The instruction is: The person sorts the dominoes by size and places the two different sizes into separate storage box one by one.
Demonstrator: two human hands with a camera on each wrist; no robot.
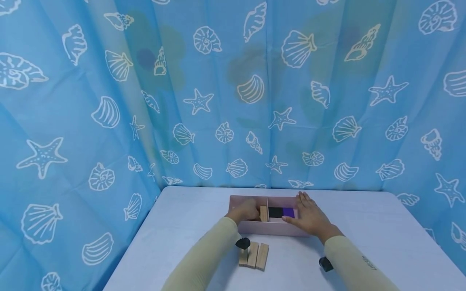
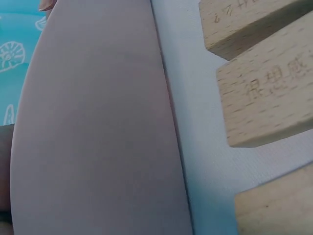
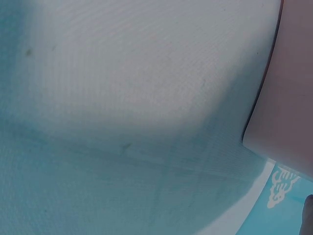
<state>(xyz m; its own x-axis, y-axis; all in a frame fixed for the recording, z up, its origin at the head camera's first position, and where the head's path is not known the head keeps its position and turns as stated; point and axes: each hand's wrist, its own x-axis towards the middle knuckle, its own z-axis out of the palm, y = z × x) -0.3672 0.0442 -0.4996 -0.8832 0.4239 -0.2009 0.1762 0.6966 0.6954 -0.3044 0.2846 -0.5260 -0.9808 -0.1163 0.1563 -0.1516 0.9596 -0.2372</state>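
Note:
A pink two-compartment box (image 1: 269,229) stands on the table. My left hand (image 1: 247,209) reaches down into its left compartment, fingers bent beside a wooden block (image 1: 263,213) near the divider. Those fingertips are hidden, so whether they grip a block does not show. My right hand (image 1: 308,214) rests over the box's right end, fingers extended and thumb spread along the front side. A black piece (image 1: 275,212) and a purple piece (image 1: 289,212) lie side by side in the right compartment. Three wooden blocks (image 2: 274,83) lie in front of the box, some with engraved characters.
The white table (image 1: 182,226) runs back to a blue curtain (image 1: 225,101) printed with shells and starfish. Black wrist devices (image 1: 325,264) hang under both forearms. In the right wrist view, the box's corner (image 3: 283,112) stands over the tabletop.

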